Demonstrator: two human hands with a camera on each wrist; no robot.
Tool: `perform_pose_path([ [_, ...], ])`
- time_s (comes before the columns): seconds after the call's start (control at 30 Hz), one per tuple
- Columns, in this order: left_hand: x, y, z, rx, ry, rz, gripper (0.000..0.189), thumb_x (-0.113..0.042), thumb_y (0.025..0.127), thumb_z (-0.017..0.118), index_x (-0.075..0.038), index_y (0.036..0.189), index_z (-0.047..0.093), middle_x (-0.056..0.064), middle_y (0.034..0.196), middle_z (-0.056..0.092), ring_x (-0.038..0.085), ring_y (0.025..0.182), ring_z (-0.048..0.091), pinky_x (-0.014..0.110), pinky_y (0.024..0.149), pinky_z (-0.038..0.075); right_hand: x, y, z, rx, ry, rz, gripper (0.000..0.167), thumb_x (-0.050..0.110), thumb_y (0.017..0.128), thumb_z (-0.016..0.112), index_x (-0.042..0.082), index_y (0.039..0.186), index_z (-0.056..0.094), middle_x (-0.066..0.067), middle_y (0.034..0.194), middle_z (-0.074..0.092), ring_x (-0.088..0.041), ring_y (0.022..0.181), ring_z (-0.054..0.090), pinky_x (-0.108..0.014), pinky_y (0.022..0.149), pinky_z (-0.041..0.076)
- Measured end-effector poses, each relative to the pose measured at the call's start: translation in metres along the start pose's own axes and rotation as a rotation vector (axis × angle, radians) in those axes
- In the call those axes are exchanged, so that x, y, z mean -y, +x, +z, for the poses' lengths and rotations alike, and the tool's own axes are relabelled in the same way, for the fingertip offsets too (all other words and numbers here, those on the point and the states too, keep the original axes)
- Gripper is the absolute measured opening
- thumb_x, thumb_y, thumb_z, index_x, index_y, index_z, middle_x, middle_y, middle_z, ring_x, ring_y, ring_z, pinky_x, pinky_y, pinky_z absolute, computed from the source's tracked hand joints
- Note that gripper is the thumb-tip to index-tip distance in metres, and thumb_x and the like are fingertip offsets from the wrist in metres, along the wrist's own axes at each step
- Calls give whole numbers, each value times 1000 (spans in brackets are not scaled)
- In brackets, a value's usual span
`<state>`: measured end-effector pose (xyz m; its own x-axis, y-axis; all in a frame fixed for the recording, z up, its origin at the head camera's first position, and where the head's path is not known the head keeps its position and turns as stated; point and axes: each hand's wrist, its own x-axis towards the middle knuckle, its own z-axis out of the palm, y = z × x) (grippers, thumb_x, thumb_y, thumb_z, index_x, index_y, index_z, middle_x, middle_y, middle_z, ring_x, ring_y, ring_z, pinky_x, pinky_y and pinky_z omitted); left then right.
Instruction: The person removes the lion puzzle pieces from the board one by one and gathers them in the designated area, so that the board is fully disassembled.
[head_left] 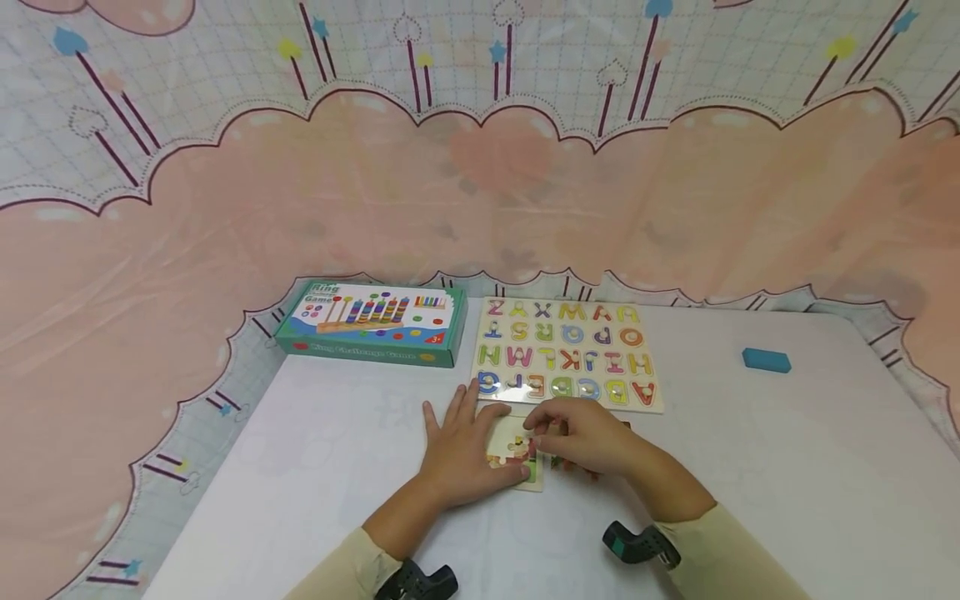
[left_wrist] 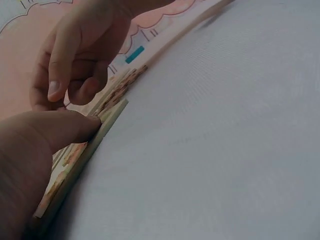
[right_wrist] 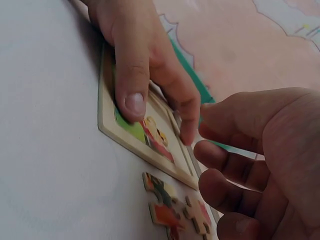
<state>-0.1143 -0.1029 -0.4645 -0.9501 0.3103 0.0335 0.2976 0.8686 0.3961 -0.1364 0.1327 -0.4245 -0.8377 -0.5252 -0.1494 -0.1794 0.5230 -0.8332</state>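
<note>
A small wooden jigsaw board (head_left: 534,487) lies near the middle of the table, partly filled with a coloured picture. My left hand (head_left: 461,458) rests on its left side, fingers spread. In the right wrist view, the left thumb (right_wrist: 134,102) presses on the picture near one corner of the board. My right hand (head_left: 588,433) hovers over the board's right side with loosely bent fingers; nothing shows between them. Loose jigsaw pieces (right_wrist: 165,216) lie beside the board, partly hidden beneath the right hand in the head view.
Behind the hands lies a wooden alphabet board (head_left: 566,343) filled with coloured letters. To its left is a green ring game box (head_left: 371,321). A blue block (head_left: 767,360) lies at the far right. A patterned pink cloth (head_left: 420,208) hangs behind the white table (head_left: 750,467).
</note>
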Motion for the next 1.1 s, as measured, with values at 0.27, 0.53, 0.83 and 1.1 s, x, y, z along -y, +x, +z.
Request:
perform_pose_path([
  [0.27, -4, 0, 0, 4, 22, -17, 86, -78, 77, 72, -29, 147, 58, 18, 175, 24, 40, 163, 16, 83, 117, -1, 4, 13, 4, 6, -154, -63, 23, 13, 95, 76, 16, 118, 75, 4, 98, 68, -12, 59, 60, -32, 55, 53],
  [0.53, -3, -2, -2, 1, 50, -37, 90, -82, 76, 71, -29, 148, 57, 16, 176, 23, 39, 163, 17, 83, 117, 1, 15, 20, 12, 33, -354, -64, 27, 14, 90, 84, 16, 116, 78, 5, 113, 67, -15, 100, 61, -42, 93, 52],
  [0.83, -4, -1, -3, 3, 38, -34, 89, -81, 76, 73, -30, 148, 58, 16, 175, 25, 40, 162, 18, 83, 117, 1, 19, 18, 10, 46, -378, -75, 21, 11, 89, 85, 17, 108, 79, 6, 105, 65, -12, 91, 58, -37, 86, 51],
  [1.1, -5, 1, -4, 3, 31, -35, 90, -80, 75, 74, -29, 147, 58, 17, 175, 25, 40, 162, 18, 83, 117, 1, 18, 17, 7, 60, -358, -68, 25, 7, 89, 83, 17, 111, 78, 5, 111, 67, -16, 101, 61, -43, 95, 52],
])
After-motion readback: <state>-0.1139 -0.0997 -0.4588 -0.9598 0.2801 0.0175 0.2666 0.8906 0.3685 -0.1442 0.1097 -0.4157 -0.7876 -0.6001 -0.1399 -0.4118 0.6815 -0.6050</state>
